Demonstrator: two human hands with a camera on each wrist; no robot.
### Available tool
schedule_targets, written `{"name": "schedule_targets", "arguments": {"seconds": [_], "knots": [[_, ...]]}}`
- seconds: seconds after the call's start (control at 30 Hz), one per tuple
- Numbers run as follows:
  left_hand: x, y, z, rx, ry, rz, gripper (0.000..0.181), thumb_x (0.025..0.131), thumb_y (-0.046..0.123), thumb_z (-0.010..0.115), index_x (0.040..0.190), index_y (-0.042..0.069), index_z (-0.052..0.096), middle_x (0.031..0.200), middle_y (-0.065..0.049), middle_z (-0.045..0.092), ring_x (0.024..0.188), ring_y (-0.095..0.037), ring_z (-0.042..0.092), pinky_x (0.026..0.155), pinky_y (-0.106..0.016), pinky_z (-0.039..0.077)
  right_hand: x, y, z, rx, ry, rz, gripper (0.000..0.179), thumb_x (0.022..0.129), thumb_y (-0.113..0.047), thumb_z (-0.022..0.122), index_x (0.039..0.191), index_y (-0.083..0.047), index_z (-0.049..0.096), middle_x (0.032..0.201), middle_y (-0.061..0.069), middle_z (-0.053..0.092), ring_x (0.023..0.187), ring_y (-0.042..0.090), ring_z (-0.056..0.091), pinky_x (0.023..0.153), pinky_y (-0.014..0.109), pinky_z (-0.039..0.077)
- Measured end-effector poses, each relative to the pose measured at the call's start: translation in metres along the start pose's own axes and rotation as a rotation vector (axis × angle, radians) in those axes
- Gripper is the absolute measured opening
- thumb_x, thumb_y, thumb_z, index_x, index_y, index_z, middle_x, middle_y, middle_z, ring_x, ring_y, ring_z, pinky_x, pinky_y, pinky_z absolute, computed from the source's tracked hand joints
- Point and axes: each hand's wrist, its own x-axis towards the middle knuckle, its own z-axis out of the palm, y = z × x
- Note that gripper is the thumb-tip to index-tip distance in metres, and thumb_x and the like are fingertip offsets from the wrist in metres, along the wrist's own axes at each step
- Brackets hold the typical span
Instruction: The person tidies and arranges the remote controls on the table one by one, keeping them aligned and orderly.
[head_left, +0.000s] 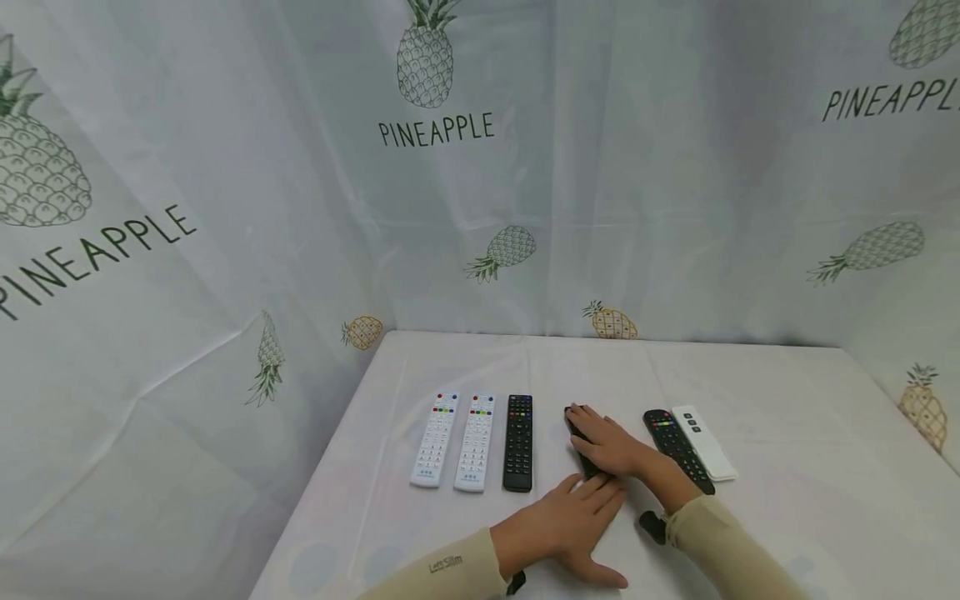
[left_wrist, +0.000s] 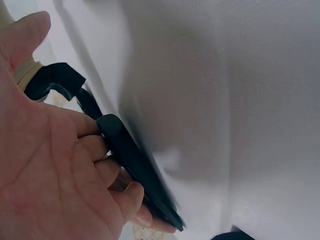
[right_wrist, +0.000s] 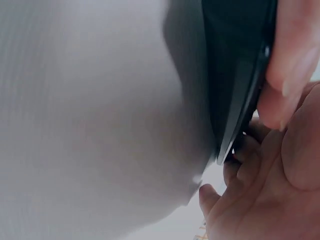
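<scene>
A black remote control (head_left: 588,467) lies on the white-covered table, largely hidden under both hands. My left hand (head_left: 562,525) touches its near end with straight fingers, thumb spread away. From the right, my right hand (head_left: 611,442) rests across the upper part, fingers laid over it. In the left wrist view, the dark remote (left_wrist: 137,160) stands on edge against the fingertips of the left hand (left_wrist: 55,160). The right wrist view has the remote (right_wrist: 235,65) close up, beside the palm of the right hand (right_wrist: 250,205). Its buttons are hidden.
Left of the hands lie two white remotes (head_left: 433,442) and another black remote (head_left: 518,442) in a row. To the right, a black remote (head_left: 677,450) and a white one (head_left: 703,442) lie slanted together. A pineapple-print curtain (head_left: 675,208) surrounds the table.
</scene>
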Motion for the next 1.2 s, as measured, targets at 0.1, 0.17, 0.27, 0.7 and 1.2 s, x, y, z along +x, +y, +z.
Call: {"name": "schedule_targets", "arguments": {"seconds": [0.1, 0.17, 0.27, 0.7, 1.2], "knots": [[-0.004, -0.003, 0.001, -0.042, -0.012, -0.002, 0.098, 0.087, 0.084, 0.028, 0.160, 0.022, 0.008, 0.167, 0.007, 0.002, 0.154, -0.011, 0.002, 0.121, -0.037, 0.024, 0.002, -0.002, 0.005, -0.024, 0.024, 0.012, 0.053, 0.106, -0.025, 0.040, 0.151, 0.003, 0.035, 0.159, 0.023, 0.028, 0.149, 0.045, 0.021, 0.114, 0.069, 0.017], [-0.006, -0.004, 0.002, -0.066, -0.018, -0.004, 0.097, 0.087, 0.083, 0.028, 0.160, 0.022, 0.009, 0.167, 0.008, 0.002, 0.154, -0.011, 0.002, 0.121, -0.037, 0.024, 0.003, -0.003, 0.008, -0.032, 0.035, 0.017, 0.053, 0.106, -0.025, 0.040, 0.151, 0.003, 0.035, 0.159, 0.023, 0.028, 0.149, 0.045, 0.021, 0.114, 0.069, 0.017], [-0.009, -0.006, 0.004, -0.096, -0.021, -0.011, 0.097, 0.087, 0.083, 0.028, 0.160, 0.022, 0.008, 0.167, 0.008, 0.002, 0.154, -0.011, 0.003, 0.121, -0.038, 0.024, 0.005, -0.005, 0.010, -0.031, 0.038, 0.018, 0.053, 0.106, -0.025, 0.041, 0.151, 0.003, 0.035, 0.159, 0.024, 0.028, 0.149, 0.045, 0.021, 0.114, 0.069, 0.017], [-0.024, -0.015, 0.005, -0.166, -0.031, -0.014, 0.096, 0.088, 0.082, 0.029, 0.160, 0.022, 0.008, 0.167, 0.007, 0.004, 0.154, -0.012, 0.004, 0.122, -0.041, 0.022, 0.011, -0.009, 0.013, -0.039, 0.038, -0.010, 0.055, 0.107, -0.029, 0.039, 0.152, 0.001, 0.033, 0.160, 0.022, 0.027, 0.149, 0.043, 0.020, 0.116, 0.066, 0.018], [-0.034, -0.024, 0.006, -0.215, -0.028, -0.016, 0.095, 0.089, 0.081, 0.032, 0.160, 0.021, 0.010, 0.167, 0.007, 0.006, 0.155, -0.013, 0.008, 0.122, -0.041, 0.023, 0.018, -0.016, 0.017, -0.086, 0.049, 0.031, 0.055, 0.108, -0.030, 0.037, 0.153, 0.000, 0.032, 0.161, 0.020, 0.027, 0.150, 0.042, 0.020, 0.116, 0.066, 0.017]]}}
